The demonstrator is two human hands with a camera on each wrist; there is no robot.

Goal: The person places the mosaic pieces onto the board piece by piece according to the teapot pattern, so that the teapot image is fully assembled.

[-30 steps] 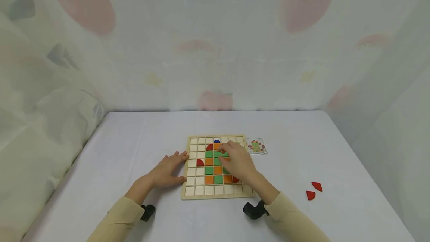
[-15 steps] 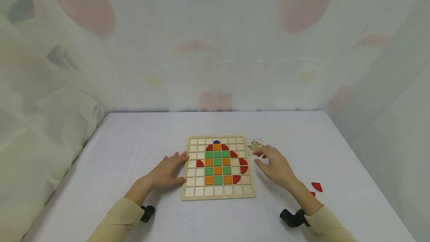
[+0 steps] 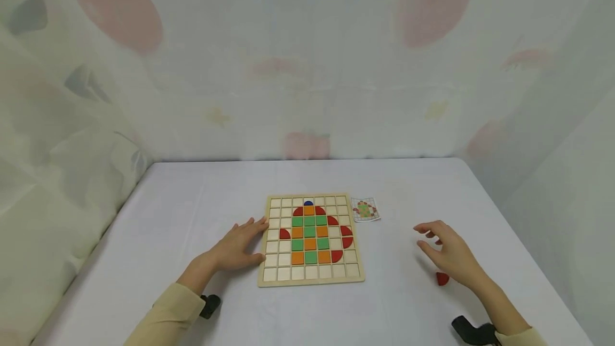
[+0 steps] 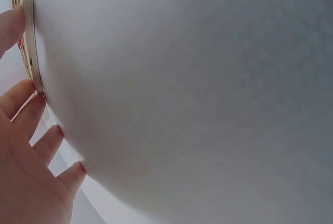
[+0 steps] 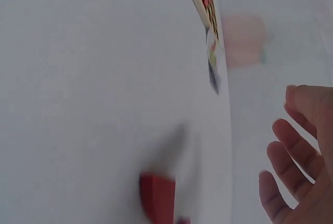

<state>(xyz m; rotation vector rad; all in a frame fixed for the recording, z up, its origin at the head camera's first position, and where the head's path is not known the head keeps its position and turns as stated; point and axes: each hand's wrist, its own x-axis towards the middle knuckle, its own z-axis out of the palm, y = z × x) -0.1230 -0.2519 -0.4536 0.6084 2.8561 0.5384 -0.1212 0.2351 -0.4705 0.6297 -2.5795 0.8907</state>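
Observation:
A wooden grid board lies on the white table, filled in part with green and orange square tiles, red quarter-round tiles and one blue half-round tile. My left hand rests against the board's left edge, fingers spread; the left wrist view shows fingertips right at its wooden side. Out to the right, my right hand hovers over the table with loosely bent fingers and nothing between them. Just below it lies a loose red quarter-round tile, also seen in the right wrist view as a red block. A second red piece is mostly hidden.
A small pattern card lies at the board's upper right corner. White table surface stretches between the board and the loose red tile. Behind the table hangs a pale curtain with fruit prints.
My right hand has left the board and moved right, past the card, to above the loose red tiles. The left hand has stayed at the board's edge.

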